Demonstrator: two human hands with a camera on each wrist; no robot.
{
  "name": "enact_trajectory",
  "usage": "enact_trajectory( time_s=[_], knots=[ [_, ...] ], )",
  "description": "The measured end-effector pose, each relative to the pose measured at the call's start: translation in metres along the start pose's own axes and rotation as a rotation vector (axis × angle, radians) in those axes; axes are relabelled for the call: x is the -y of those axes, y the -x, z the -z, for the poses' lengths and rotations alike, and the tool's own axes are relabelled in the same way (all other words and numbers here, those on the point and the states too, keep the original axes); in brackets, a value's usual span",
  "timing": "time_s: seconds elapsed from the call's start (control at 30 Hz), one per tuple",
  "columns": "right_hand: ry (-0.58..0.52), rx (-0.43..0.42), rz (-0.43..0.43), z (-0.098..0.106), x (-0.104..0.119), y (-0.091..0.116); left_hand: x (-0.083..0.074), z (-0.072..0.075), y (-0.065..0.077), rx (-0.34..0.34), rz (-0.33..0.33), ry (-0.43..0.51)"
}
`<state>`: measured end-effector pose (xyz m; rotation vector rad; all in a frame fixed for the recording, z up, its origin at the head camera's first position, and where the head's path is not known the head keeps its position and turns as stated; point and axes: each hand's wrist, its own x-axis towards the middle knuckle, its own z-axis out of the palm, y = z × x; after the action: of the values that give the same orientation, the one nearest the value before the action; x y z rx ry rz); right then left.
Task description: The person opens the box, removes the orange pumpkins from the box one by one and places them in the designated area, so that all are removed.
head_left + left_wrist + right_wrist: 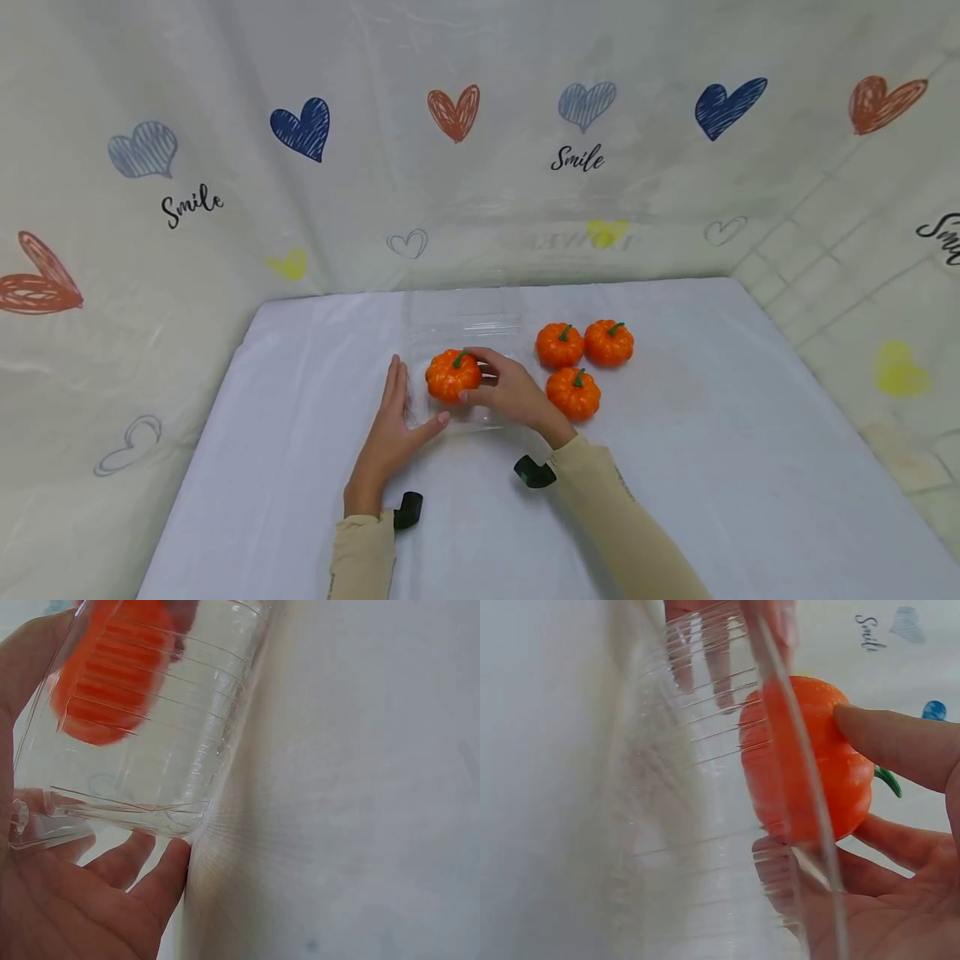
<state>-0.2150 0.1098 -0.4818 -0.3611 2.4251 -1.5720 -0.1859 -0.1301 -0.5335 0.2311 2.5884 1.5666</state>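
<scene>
A small orange toy pumpkin (450,377) with a green stem is between the thumb and fingers of my right hand (513,392). It is over the base of a clear plastic clamshell box (491,417), partly inside its walls. The right wrist view shows the thumb on one side of the pumpkin (832,761) and fingers on the other, part of them seen through the ribbed wall. My left hand (393,433) rests against the box's left side with straight fingers, its thumb stretched along the front edge.
Three more orange pumpkins stand on the white-covered table right of the box: one at the back left (558,346), one at the back right (609,343), one in front (573,394). The box's lid (465,308) lies folded back toward the heart-printed curtain (495,183).
</scene>
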Motion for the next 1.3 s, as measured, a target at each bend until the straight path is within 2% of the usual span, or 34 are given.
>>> enact_trajectory(
  time_s=[0.27,0.43,0.67,0.93,1.1,1.3],
  knots=[
    [-0.059,-0.066,0.043,0.016,0.009,0.02,0.0,-0.001,0.001,0.009,0.007,-0.027],
    [-0.057,-0.104,0.083,0.028,0.009,0.031,0.0,0.001,0.002,0.008,-0.001,-0.028],
    [-0.076,-0.164,0.035,0.052,0.007,0.051,0.001,0.0,0.0,0.017,-0.018,-0.021],
    [-0.051,-0.232,-0.005,0.082,-0.002,0.064,0.006,0.0,0.002,0.0,-0.029,-0.006],
    [-0.046,-0.252,-0.03,0.093,-0.008,0.071,0.006,0.0,0.002,0.002,-0.059,0.009],
    [-0.024,-0.287,-0.069,0.103,-0.015,0.079,0.005,0.0,0.001,0.008,-0.052,0.0]
  ],
)
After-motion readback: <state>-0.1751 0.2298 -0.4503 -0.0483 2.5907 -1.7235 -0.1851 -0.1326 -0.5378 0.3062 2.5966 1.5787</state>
